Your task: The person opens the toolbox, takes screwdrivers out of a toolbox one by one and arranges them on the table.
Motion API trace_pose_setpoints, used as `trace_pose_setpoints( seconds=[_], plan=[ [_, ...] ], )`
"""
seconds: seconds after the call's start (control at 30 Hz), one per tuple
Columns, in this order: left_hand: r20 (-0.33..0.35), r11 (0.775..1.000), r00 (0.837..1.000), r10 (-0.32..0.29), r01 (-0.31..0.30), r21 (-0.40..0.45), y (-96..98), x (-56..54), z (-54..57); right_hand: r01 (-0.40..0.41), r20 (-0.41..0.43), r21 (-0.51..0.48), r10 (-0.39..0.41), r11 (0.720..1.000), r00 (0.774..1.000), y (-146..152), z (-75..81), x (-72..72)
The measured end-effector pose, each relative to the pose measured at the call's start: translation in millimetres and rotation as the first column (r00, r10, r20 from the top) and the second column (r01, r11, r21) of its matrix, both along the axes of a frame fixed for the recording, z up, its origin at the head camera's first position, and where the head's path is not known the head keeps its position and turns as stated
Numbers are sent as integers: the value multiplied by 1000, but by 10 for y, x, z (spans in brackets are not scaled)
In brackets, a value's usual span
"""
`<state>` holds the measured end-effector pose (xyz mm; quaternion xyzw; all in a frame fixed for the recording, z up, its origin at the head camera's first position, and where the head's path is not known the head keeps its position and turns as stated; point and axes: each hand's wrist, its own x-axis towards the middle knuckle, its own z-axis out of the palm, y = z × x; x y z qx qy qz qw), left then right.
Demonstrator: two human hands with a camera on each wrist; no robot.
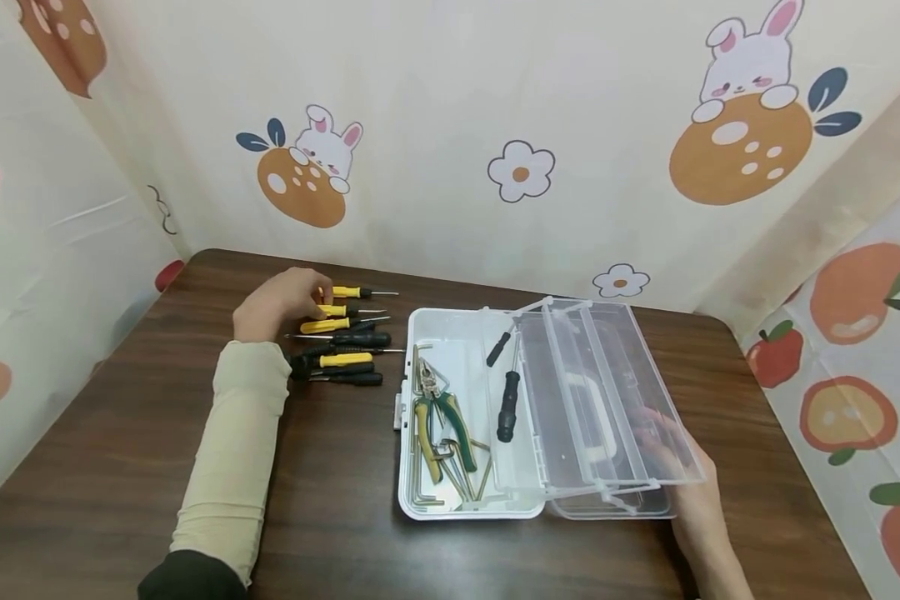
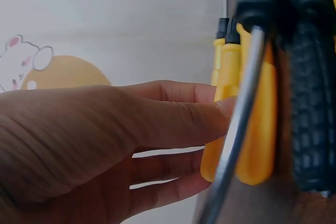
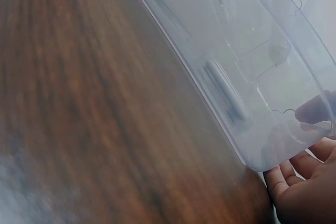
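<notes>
At the back left of the table, my left hand (image 1: 281, 302) pinches a yellow-handled screwdriver (image 2: 229, 69) between thumb and fingers. Other yellow and black screwdrivers (image 1: 352, 340) lie in a row beside it. My right hand (image 1: 693, 475) grips the edge of the toolbox's clear plastic lid (image 1: 667, 392), with some fingers seen through the plastic. The lid stands tilted open to the right of the white toolbox (image 1: 412, 321). In the box lie pliers with green and yellow handles (image 1: 461, 429) and several hex keys (image 1: 429, 502).
A black screwdriver (image 1: 507, 408) and a smaller black tool (image 1: 498, 349) lie in a clear compartment over the box's right side. Patterned cloth (image 1: 435, 208) hangs behind and beside the brown wooden table (image 1: 330, 500).
</notes>
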<state>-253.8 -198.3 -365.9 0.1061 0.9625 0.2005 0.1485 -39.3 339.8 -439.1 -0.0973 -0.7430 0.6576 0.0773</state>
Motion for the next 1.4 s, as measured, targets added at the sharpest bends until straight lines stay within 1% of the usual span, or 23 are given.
trace_pose_setpoints(
  seconds=[0.1,0.27,0.47,0.6,0.63,0.7,0.77,0.87,0.93,1.0,1.03,1.1,1.17,1.23,1.3,1.37,1.4],
  plan=[
    [14,1000,1000,-1,1,4,-22,-20,-42,-8,-2,-7,8,1000,1000,-9,-2,8],
    [21,1000,999,30,-30,6,-46,-30,-92,-5,-11,30,5,1000,1000,-13,-2,-4],
    [31,998,997,64,-64,1,-40,-10,-110,-2,-22,43,3,999,1000,-9,-9,-3],
    [36,997,997,71,-71,-10,-41,4,-88,-7,-18,47,8,999,1000,-13,-7,-8],
    [40,997,997,70,-70,-14,-37,8,-74,-10,-17,47,11,999,1000,-12,-6,-10],
    [34,998,998,61,-60,-30,-10,33,-8,-11,-14,39,12,999,1000,-12,-2,-11],
    [2,998,999,47,-47,-45,50,75,90,-10,-15,26,10,1000,1000,-9,-2,-9],
    [-85,997,996,-1,-5,-75,223,165,290,-10,-22,20,10,1000,1000,-3,-6,-1],
    [-145,996,988,-53,41,-83,385,226,393,-9,-26,19,10,1000,1000,4,-15,4],
    [-191,990,974,-122,105,-96,585,275,453,-7,-26,23,8,1000,1000,16,-31,9],
    [-211,985,964,-162,143,-102,694,303,467,-4,-25,23,5,1000,1000,20,-38,10],
    [-249,968,937,-247,228,-104,919,360,473,-1,-25,28,2,1000,1000,24,-51,12],
    [-285,944,900,-329,313,-103,1138,425,472,0,-25,34,1,999,1000,25,-60,13],
    [-327,919,859,-393,375,-121,1328,504,476,-5,-33,30,6,1000,999,22,-61,11],
    [-367,899,821,-437,407,-161,1475,579,483,-10,-36,26,11,1000,999,21,-53,6],
    [-404,881,783,-473,421,-215,1585,642,487,-9,-37,27,10,1000,999,22,-39,1],
    [-414,872,768,-489,427,-238,1632,668,485,-6,-36,38,8,999,999,24,-29,0]
  ],
)
